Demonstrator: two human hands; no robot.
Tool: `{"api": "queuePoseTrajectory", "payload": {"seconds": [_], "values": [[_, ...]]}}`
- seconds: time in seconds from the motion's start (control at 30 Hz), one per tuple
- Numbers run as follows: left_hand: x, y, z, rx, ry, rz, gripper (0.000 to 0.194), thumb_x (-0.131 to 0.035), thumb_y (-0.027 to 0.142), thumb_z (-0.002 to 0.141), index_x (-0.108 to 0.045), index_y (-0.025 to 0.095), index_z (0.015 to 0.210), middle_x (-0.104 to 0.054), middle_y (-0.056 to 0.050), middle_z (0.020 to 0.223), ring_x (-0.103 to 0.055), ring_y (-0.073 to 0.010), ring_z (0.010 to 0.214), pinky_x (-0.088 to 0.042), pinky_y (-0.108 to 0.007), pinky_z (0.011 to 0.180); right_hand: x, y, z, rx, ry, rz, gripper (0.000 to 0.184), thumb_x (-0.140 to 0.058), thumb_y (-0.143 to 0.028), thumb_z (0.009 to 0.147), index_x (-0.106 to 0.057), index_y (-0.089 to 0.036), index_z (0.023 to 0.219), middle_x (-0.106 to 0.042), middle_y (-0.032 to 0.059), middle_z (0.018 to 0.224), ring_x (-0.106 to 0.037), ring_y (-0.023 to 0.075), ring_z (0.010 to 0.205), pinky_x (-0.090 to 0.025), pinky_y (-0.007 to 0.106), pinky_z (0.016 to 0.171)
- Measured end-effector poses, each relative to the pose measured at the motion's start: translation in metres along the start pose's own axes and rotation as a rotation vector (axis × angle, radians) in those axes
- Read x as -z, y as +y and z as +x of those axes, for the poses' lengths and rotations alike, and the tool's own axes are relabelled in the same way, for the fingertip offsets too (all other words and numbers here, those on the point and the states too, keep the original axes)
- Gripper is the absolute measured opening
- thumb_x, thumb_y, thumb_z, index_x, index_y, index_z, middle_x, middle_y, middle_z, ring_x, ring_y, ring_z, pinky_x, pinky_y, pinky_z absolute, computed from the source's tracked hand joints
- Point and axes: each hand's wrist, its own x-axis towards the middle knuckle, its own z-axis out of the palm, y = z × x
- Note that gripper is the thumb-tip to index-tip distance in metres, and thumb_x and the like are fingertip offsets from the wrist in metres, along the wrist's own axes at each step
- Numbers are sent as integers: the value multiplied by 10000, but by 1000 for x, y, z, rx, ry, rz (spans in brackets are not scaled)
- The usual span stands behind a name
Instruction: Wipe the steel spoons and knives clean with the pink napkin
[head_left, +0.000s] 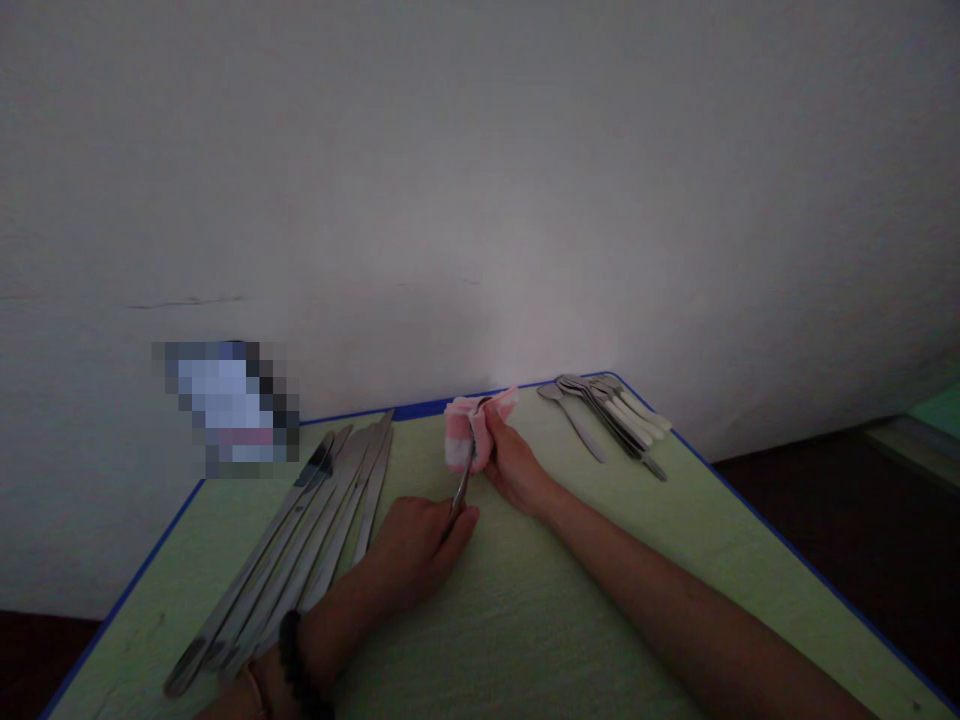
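Observation:
My left hand (427, 545) is closed around the handle of a metal spoon (463, 487), near the middle of the table. The spoon points away from me, and its head is mostly wrapped in a pink and white cloth (457, 437). With fingers and thumb pressed together, my right hand (514, 465) grips the cloth around the spoon's head. Left of my left hand, several long table knives (300, 545) lie side by side, partly behind my wrist. Beyond my right hand, a single spoon (576, 425) lies beside a bunch of stacked spoons (604, 415).
Several pieces of cutlery with pale handles (634, 415) lie at the table's far right corner. The green tabletop (525, 620) has a blue edge and meets a pale wall (480, 200). A pixelated phone-like object (232, 405) leans at the back left.

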Motion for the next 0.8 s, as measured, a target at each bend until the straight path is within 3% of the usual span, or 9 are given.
{"api": "queuePoseTrajectory", "payload": {"seconds": [0.2,0.53,0.8], "values": [[3,2,1,14,-38,-31,447,-231,319,970,-545,181,683,-645,-50,620,-609,-171,543,-343,-266,549,0,-1,-2,-6,4,-14,560,-550,-682,728,-680,-144,812,-635,49,601,-602,181,684,-459,275,619],[-3,-2,0,-18,-1,-11,471,-219,332,976,-555,185,682,-630,-38,587,-593,-164,507,-329,-270,532,-2,-3,-3,-2,9,-26,576,-559,-691,713,-677,-145,853,-661,57,672,-608,180,715,-459,271,625],[-1,0,0,-17,3,-14,466,-226,326,971,-554,182,673,-630,-42,590,-593,-168,513,-347,-269,532,-2,-3,-5,-12,18,-23,581,-564,-707,694,-670,-140,767,-639,51,604,-604,176,689,-446,259,601]]}}
